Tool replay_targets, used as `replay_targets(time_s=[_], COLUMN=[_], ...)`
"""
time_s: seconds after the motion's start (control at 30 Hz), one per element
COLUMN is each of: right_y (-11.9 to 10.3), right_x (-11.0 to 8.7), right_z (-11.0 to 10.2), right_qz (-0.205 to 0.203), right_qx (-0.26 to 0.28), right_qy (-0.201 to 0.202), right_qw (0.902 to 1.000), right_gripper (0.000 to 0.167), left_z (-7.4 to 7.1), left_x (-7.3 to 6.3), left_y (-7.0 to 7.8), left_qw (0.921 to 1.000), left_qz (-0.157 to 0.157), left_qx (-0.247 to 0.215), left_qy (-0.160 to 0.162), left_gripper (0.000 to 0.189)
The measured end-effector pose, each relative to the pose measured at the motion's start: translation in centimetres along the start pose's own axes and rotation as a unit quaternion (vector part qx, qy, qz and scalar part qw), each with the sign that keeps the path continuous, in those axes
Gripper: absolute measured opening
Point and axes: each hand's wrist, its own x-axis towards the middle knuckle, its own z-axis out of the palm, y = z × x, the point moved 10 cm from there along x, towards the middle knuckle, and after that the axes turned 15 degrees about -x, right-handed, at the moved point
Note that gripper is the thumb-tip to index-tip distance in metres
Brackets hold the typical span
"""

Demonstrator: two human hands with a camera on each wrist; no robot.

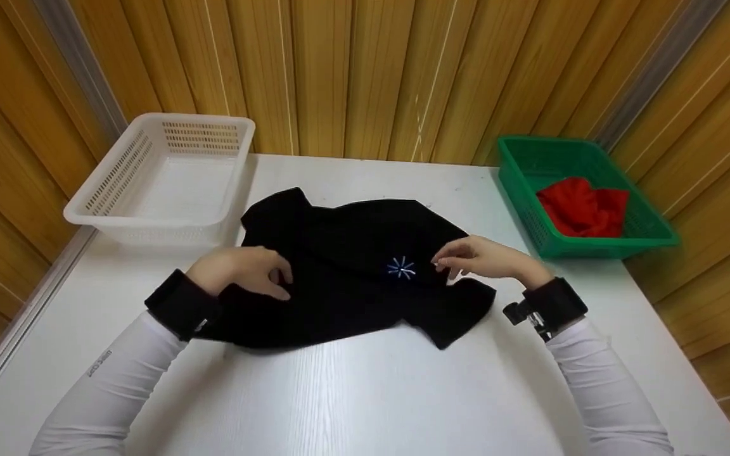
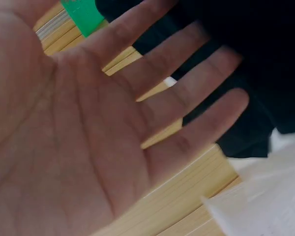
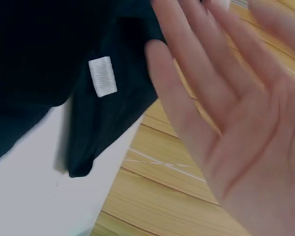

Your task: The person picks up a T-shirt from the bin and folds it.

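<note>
A black T-shirt [image 1: 346, 297] lies spread and rumpled across the middle of the white table, with a small blue-and-white starburst print on it. Over its left part is my left hand [image 1: 248, 272], fingers loosely bent and nothing between them. My right hand [image 1: 482, 256] hovers at the shirt's right side, near the print and above a sleeve. Both palms face the cloth with fingers apart in the wrist views, the left hand [image 2: 103, 113] and the right hand [image 3: 241, 113] alike. A white label [image 3: 103, 76] shows on the dark fabric in the right wrist view.
A white plastic basket [image 1: 143, 221] stands at the back left. At the back right, a green basket [image 1: 618, 247] holds a crumpled red cloth [image 1: 583, 206]. Wood-patterned walls [image 1: 320, 76] close off the table's back and sides.
</note>
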Motion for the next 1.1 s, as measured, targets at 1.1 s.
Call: replay_targets(time_s=[1.1], right_y=[11.0], right_x=[-1.4], right_z=[-0.2], right_qz=[0.215], right_qx=[-0.228], right_qy=[0.058], right_qw=[0.9479], right_gripper=[0.045], left_z=[2.6], left_x=[5.3], left_y=[1.0], left_qw=[0.9888], left_qz=[0.083], left_qx=[0.023], left_qy=[0.122], left_gripper=[0.029])
